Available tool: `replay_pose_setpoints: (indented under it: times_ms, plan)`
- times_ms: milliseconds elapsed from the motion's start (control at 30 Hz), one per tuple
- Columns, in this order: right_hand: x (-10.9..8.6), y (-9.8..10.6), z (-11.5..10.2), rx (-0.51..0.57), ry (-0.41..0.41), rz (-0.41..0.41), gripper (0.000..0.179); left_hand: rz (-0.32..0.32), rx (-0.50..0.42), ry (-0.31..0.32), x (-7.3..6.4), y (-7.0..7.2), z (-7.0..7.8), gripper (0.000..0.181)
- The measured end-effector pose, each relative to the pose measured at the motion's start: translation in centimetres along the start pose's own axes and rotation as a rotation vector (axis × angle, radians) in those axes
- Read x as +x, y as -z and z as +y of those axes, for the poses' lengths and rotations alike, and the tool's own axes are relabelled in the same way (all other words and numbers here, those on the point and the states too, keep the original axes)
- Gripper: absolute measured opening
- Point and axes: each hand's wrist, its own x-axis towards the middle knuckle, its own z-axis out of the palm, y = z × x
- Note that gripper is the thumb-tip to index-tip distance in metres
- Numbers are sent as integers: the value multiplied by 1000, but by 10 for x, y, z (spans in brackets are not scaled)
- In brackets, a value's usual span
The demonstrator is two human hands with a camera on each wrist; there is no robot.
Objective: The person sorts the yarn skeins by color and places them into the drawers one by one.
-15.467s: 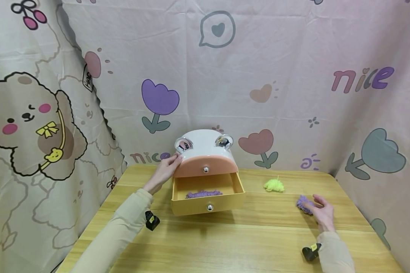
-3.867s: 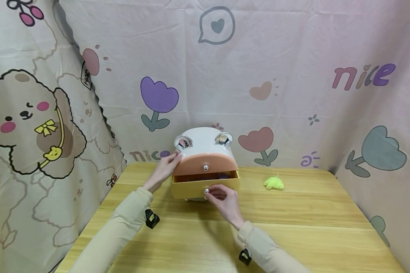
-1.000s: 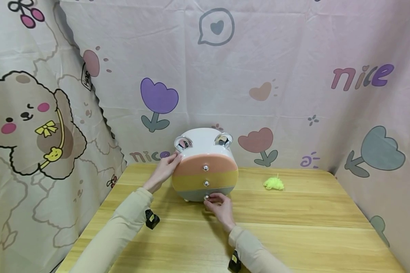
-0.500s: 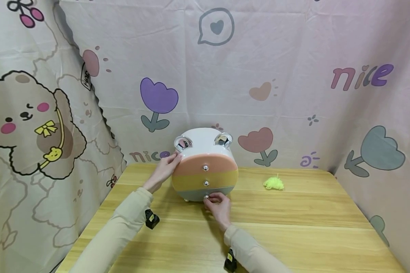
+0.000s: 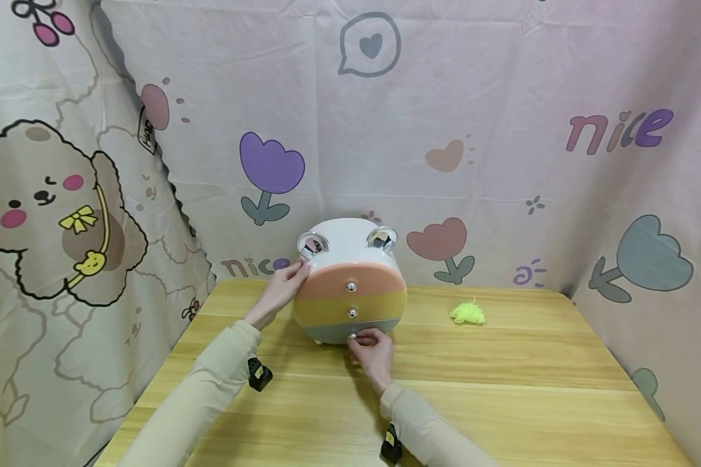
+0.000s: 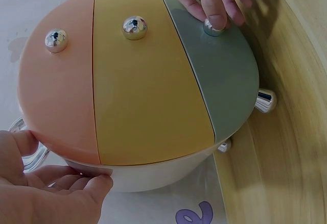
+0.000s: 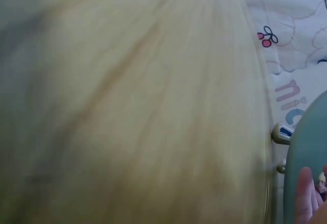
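A small white drawer cabinet [image 5: 349, 245] shaped like a frog's head stands at the back of the table. Its front has an orange drawer [image 5: 327, 283], a yellow drawer [image 5: 327, 312] and a grey-green drawer [image 5: 329, 332], all flush, each with a silver knob. My left hand [image 5: 278, 292] grips the cabinet's upper left edge; in the left wrist view its thumb lies by the orange front and its fingers are along the white side. My right hand [image 5: 375, 355] pinches the lowest knob [image 6: 213, 28] between thumb and fingers. Inside the drawers is hidden.
A bundle of neon yellow yarn [image 5: 468, 314] lies on the wooden table [image 5: 502, 402], right of the cabinet. A printed curtain [image 5: 350, 130] hangs behind the table and along both sides. Black wrist cameras sit under both sleeves.
The yellow drawer, pulled out earlier with purple yarn in it, has been pushed in. My right hand left the purple bundle at the right and now pinches the lowest knob; that bundle is off the table.
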Motion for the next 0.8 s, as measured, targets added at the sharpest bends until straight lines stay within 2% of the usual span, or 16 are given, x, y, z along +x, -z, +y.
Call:
replay_pose_setpoints:
  times_ms: [233,600,800]
  plan:
    - [-2,-2,1,-26,40,31,15,9,10,0,-1,0,0,64]
    - [-5,-3,-5,-85,38,56,12,-5,3,-8,1,1,-2,65]
    - [-6,-2,-5,-73,46,56,13,2,8,-2,1,0,-2,64]
